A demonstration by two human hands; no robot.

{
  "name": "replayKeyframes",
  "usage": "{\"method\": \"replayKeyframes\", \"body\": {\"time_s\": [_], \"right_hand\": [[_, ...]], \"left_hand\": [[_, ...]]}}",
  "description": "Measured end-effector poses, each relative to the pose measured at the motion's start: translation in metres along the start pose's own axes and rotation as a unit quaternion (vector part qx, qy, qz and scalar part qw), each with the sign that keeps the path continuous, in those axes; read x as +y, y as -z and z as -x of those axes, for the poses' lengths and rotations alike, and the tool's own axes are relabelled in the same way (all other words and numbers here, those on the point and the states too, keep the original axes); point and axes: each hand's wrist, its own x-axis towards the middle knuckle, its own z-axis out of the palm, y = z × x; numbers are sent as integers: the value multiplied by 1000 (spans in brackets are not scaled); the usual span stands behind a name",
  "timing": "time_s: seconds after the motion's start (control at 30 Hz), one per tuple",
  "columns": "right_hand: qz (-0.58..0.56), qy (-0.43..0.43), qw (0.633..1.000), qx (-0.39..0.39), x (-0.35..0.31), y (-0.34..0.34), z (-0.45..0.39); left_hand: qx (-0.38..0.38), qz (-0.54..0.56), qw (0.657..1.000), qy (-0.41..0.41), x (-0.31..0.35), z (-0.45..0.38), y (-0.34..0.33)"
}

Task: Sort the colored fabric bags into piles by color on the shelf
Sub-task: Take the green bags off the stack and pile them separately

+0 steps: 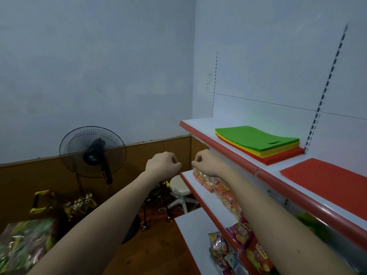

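Pale wall backs the shelf (pixel 228 142) at right of frame. Both fists, left hand (pixel 161 164) and right hand (pixel 208 162), are curled on nothing; the mixed stack of bags (pixel 258 140) lies upper right of them, nearer the right grip, with one red bag (pixel 327 177) further right.

A small shop interior — white gondola shelving (pixel 228 141) with red edging is carrying packaged snacks (pixel 224 193) on its lower tiers, slotted uprights (pixel 325 90) are lining the back panel, and a pedestal fan (pixel 93 151) is standing nearby.
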Motion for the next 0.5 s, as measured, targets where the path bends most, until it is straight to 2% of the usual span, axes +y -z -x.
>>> {"method": "replayKeyframes", "body": {"time_s": [0.23, 0.5], "right_hand": [[22, -17, 1000, 9, 11, -6, -84], [-3, -85, 992, 93, 21, -38, -152]], "left_hand": [[-3, 27, 1000, -14, -32, -82, -5], [-63, 92, 988, -106, -84, -172, -20]]}}
